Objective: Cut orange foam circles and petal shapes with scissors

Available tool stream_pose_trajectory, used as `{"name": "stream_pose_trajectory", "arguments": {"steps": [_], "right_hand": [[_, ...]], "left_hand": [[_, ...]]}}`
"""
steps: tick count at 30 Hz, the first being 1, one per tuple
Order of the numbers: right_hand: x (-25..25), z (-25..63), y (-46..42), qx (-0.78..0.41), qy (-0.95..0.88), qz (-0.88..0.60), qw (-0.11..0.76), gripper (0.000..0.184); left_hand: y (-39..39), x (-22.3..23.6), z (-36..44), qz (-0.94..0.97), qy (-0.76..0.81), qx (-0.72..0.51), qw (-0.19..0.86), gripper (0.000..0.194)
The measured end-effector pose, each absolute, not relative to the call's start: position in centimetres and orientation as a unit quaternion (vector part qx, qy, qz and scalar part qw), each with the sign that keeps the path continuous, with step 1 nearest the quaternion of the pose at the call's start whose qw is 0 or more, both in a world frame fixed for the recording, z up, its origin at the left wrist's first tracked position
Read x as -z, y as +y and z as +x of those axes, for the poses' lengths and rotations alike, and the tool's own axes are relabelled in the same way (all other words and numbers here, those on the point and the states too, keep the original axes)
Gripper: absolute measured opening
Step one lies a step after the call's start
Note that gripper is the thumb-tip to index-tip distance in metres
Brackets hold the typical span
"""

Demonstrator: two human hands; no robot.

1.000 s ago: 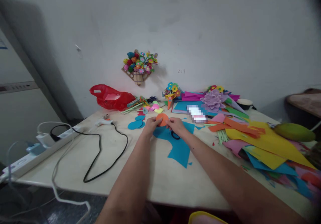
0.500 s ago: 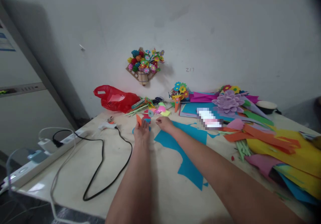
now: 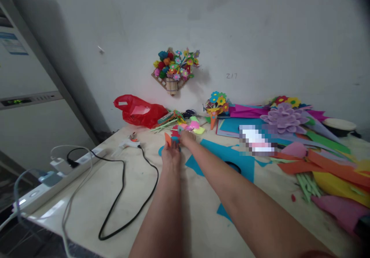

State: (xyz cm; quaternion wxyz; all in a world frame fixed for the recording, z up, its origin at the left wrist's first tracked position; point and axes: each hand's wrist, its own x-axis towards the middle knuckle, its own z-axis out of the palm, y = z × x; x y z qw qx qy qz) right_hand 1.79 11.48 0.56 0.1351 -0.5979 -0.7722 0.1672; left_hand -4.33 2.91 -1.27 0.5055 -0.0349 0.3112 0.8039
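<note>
My left hand (image 3: 171,153) is palm up, with a small orange craft-foam piece (image 3: 168,139) between thumb and fingers. Just behind its fingertips lie a red foam flower shape (image 3: 175,131) and small round blue pieces (image 3: 161,151). Close on the right, my right hand (image 3: 187,139) is closed with its fingers pinched together. What it holds, if anything, is hidden. Below my right forearm lies a large blue foam sheet (image 3: 212,154) with a cut-out edge, partly covered by the arm. A black ring-like handle (image 3: 233,167) shows on that sheet.
A white glue gun (image 3: 130,144) with a black cord (image 3: 124,184) lies left, beside a power strip (image 3: 66,177). At the back are a red bag (image 3: 141,111) and foam flowers (image 3: 216,103). A phone (image 3: 256,139) and coloured sheets (image 3: 326,169) lie right.
My right hand has come closer to the left hand, near the red shape. The left hand keeps the orange piece. The whole view has shifted slightly.
</note>
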Motion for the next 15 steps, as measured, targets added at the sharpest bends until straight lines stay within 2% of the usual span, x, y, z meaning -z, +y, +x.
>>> {"name": "stream_pose_trajectory", "arguments": {"steps": [7, 15], "right_hand": [[-0.6, 2.5, 11.6, -0.187, -0.759, -0.602, 0.163, 0.024], [-0.3, 4.1, 11.9, -0.207, -0.735, -0.597, 0.246, 0.026]], "left_hand": [[3.1, 1.5, -4.7, -0.024, 0.317, -0.798, 0.512, 0.04], [3.8, 2.2, -4.7, -0.007, 0.335, -0.8, 0.497, 0.033]]}}
